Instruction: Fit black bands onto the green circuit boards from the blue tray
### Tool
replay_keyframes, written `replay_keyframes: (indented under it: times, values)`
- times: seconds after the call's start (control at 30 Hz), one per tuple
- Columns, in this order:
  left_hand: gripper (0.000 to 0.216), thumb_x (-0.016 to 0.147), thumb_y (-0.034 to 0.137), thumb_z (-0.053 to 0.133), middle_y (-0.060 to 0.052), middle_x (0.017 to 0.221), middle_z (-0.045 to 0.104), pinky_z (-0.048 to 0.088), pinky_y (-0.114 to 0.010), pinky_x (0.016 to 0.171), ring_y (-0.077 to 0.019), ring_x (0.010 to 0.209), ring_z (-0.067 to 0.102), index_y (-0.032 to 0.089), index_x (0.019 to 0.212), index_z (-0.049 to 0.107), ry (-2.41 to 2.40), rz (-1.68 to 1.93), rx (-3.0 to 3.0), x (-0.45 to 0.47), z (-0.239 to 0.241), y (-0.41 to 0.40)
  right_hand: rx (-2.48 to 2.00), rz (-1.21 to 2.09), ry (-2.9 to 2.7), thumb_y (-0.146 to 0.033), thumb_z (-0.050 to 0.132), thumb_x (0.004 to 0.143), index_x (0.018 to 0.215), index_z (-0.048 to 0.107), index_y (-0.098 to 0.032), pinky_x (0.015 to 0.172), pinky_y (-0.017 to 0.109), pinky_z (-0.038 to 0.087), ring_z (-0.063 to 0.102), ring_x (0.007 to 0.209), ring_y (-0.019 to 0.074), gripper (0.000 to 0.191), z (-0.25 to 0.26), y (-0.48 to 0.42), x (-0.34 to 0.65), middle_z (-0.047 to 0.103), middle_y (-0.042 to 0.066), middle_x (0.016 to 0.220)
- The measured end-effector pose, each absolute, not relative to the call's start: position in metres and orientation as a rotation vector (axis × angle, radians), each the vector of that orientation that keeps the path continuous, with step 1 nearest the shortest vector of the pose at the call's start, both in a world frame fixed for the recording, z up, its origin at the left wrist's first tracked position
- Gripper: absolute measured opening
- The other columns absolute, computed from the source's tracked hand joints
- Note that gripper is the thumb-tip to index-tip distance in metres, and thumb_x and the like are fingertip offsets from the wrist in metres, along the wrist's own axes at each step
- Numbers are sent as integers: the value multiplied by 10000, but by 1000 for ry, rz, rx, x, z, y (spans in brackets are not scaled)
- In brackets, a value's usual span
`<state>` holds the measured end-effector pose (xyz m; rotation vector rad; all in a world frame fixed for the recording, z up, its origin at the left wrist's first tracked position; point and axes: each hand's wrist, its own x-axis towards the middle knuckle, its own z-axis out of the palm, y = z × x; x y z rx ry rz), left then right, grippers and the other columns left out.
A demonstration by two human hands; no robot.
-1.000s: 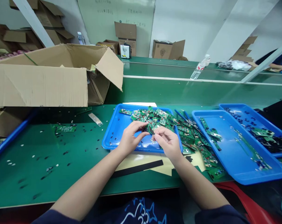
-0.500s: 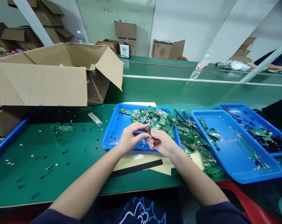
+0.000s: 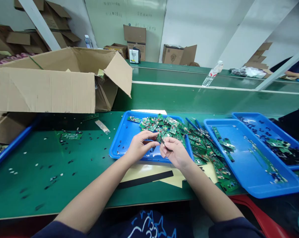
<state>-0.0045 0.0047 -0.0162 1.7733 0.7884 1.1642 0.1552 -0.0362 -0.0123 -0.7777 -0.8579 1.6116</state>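
Note:
Over the near blue tray (image 3: 119, 127), my left hand (image 3: 140, 145) has its thumb and forefinger closed on what looks like a small circuit board (image 3: 160, 136), seen mostly edge-on. Close beside it my right hand (image 3: 176, 152) pinches a small black strip (image 3: 165, 144) whose tip points at that board. A heap of green circuit boards (image 3: 172, 122) fills the back and right of the tray and spills out past its right rim. Small dark bits lie on the tray's left floor. The inner fingers of both hands are partly hidden.
Two more blue trays (image 3: 248, 165) with boards and dark parts stand at right. Blue-handled pliers (image 3: 192, 123) lie behind the heap. A long black strip (image 3: 146, 179) rests on yellowish paper (image 3: 136, 168) in front. A big cardboard box (image 3: 45, 91) stands at left; scraps dot the table.
My right hand has drawn slightly right, away from my left fingertips, and the black strip in it shows more plainly. The whole view has shifted a little.

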Motion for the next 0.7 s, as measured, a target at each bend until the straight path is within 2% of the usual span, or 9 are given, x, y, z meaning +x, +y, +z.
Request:
replay_keyframes:
  times: [0.37,0.7]
  values:
    - [289,715,348,737,-46,782,669,526,-263,630,-152,707,621,185,953,738,769,1175,1735,-5,-18,10,-862,1751,-903,-305,682,663,567,504,-183,406,211,381,466,385,85,236,-19,-35,151,498,-51,437]
    - [269,683,319,765,-37,723,664,505,-287,683,-158,710,617,171,908,754,727,1074,1613,-6,-13,9,-904,1763,-976,-303,651,650,525,474,-183,401,209,386,474,369,86,247,-16,-34,154,492,-47,424]
